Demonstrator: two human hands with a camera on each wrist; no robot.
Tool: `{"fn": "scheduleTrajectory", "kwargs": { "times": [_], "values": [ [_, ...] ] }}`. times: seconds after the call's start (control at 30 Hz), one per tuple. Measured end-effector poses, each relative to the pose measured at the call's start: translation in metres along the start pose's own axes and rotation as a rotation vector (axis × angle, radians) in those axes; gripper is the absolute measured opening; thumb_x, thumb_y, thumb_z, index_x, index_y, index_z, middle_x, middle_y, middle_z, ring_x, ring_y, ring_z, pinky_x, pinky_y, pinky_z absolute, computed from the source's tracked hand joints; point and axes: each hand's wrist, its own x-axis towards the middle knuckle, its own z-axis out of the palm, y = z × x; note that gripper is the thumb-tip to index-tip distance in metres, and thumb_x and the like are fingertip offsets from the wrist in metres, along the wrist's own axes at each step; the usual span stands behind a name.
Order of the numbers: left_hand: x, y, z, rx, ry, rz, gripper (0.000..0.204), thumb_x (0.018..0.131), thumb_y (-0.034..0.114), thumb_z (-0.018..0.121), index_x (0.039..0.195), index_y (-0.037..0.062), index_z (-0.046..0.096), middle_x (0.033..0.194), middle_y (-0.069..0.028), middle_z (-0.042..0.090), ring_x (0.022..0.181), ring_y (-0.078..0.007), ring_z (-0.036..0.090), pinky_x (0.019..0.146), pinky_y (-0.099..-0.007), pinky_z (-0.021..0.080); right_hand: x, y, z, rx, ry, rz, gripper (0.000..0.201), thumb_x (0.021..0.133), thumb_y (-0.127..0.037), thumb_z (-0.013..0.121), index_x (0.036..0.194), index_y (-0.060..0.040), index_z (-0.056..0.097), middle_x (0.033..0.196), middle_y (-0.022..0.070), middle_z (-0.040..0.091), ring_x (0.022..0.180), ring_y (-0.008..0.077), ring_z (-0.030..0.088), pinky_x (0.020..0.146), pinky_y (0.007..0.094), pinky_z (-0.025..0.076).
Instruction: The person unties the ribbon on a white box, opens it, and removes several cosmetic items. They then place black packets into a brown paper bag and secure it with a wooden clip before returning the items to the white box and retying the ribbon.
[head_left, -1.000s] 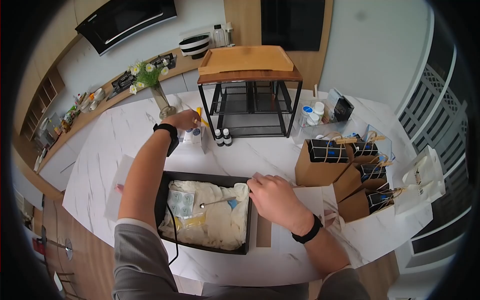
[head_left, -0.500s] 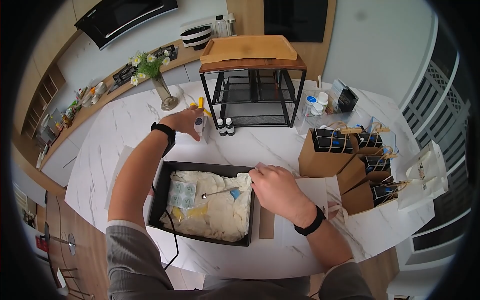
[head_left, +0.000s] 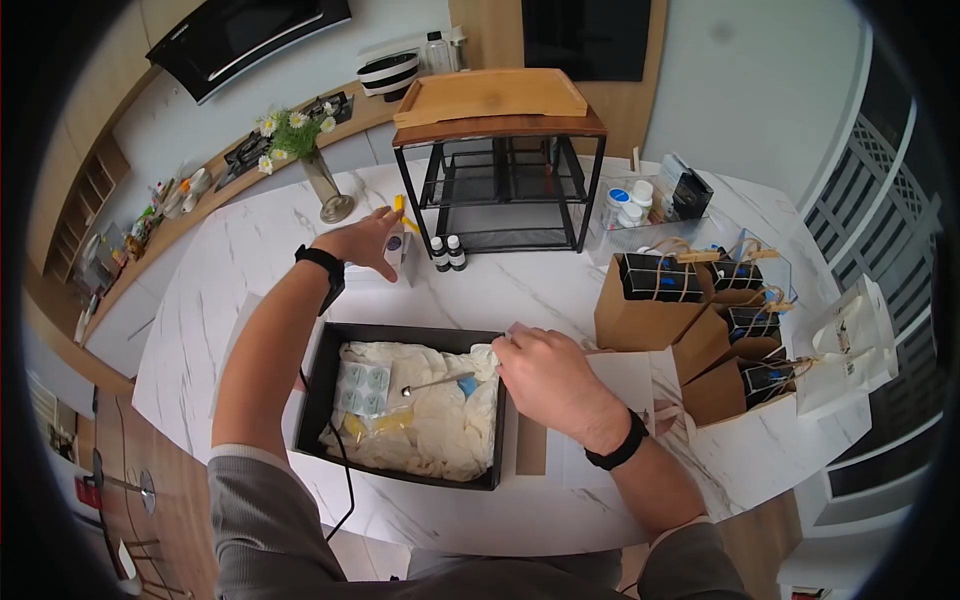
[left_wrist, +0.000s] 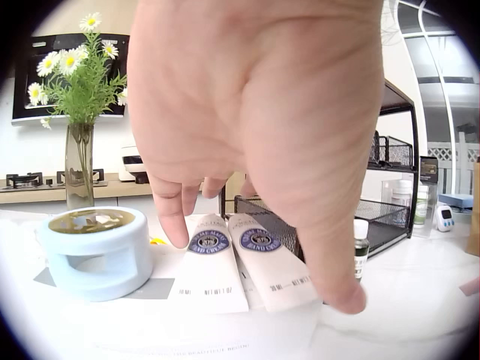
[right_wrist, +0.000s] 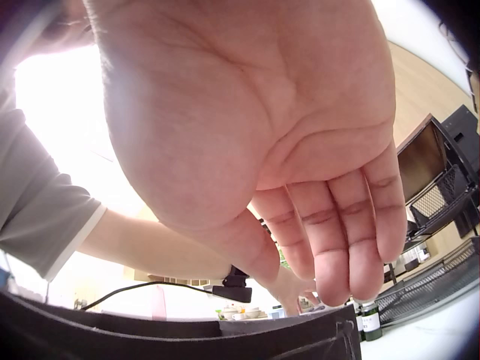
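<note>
My left hand (head_left: pixel 360 248) is spread over two white hand cream tubes (left_wrist: pixel 210 262) with purple oval labels. In the left wrist view, its fingers and thumb reach down on either side of the tubes, which lie side by side on a white surface. My right hand (head_left: pixel 555 375) is at the right rim of a black box (head_left: pixel 410 333); its fingers hang relaxed above the edge in the right wrist view. Cream crumpled lining (head_left: pixel 450 435) fills the box. On it lie a clear pack (head_left: pixel 363 388) of round pieces, a metal spoon (head_left: pixel 432 384) and a yellow piece (head_left: pixel 390 421).
Beyond are a flower vase (head_left: pixel 325 185), a black mesh rack (head_left: pixel 500 185) with a wooden tray (head_left: pixel 490 95), and two small bottles (head_left: pixel 448 254). A light blue round holder (left_wrist: pixel 105 262) stands left of the tubes. Brown paper bags (head_left: pixel 640 310) stand at right. A black cable (head_left: pixel 347 480) crosses the box.
My left hand has gone from curled fingers near the yellow object to spread fingers over the hand cream tubes. My right hand has stayed by the box's right rim.
</note>
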Motion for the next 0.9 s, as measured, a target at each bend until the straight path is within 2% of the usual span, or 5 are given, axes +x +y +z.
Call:
{"fn": "scheduleTrajectory", "kwargs": {
  "times": [0.13,0.23,0.4,0.5,0.9],
  "values": [
    [-0.017,0.006,-0.029,0.049,0.102,-0.084,0.128,0.074,0.053,0.092,0.167,0.0018,0.019,0.171,-0.0278,0.021,0.157,-0.0426,0.03,0.127,-0.0458,0.033,0.0,-0.002,-0.001,0.003,0.012,0.008,0.012,0.079,-0.001,0.067,0.091,0.0,0.067,0.082,0.0135,0.069,0.087,0.0315,0.069,0.077,0.0424,0.056],
    [-0.021,-0.02,-0.038,-0.049,0.176,-0.274,0.104,0.096,0.06,0.07,0.167,0.0012,0.02,0.172,-0.0288,0.018,0.157,-0.0453,0.028,0.127,-0.0472,0.032,0.001,-0.006,-0.006,-0.008,-0.028,0.057,0.022,0.08,-0.001,0.067,0.101,0.0017,0.068,0.098,0.0158,0.069,0.097,0.0317,0.066,0.084,0.043,0.053],
    [-0.044,-0.036,-0.024,0.092,0.198,-0.377,0.101,0.097,0.062,0.066,0.166,0.0028,0.022,0.173,-0.0287,0.016,0.159,-0.0464,0.022,0.128,-0.0527,0.029,0.006,-0.014,-0.012,0.005,0.254,0.167,0.062,0.085,-0.008,0.079,0.142,-0.0001,0.056,0.144,0.0238,0.051,0.135,0.0421,0.051,0.11,0.0492,0.044],
    [-0.068,-0.021,-0.011,0.189,0.289,-0.321,0.098,0.099,0.062,0.064,0.166,0.0046,0.023,0.173,-0.0282,0.016,0.16,-0.046,0.019,0.128,-0.0568,0.025,0.005,-0.013,-0.013,0.0,0.256,0.192,0.071,0.085,-0.009,0.079,0.149,-0.0001,0.05,0.152,0.0265,0.044,0.143,0.0436,0.045,0.115,0.0505,0.04],
    [-0.266,0.143,0.061,0.011,0.328,-0.003,0.068,0.107,0.023,0.056,0.166,0.0046,0.028,0.176,-0.0246,0.007,0.162,-0.0486,0.007,0.127,-0.0656,0.016,0.004,-0.038,-0.007,0.023,0.275,0.096,0.079,0.088,-0.022,0.082,0.153,0.0023,0.044,0.16,0.0345,0.033,0.152,0.0514,0.032,0.12,0.0595,0.033]
  ]
}}
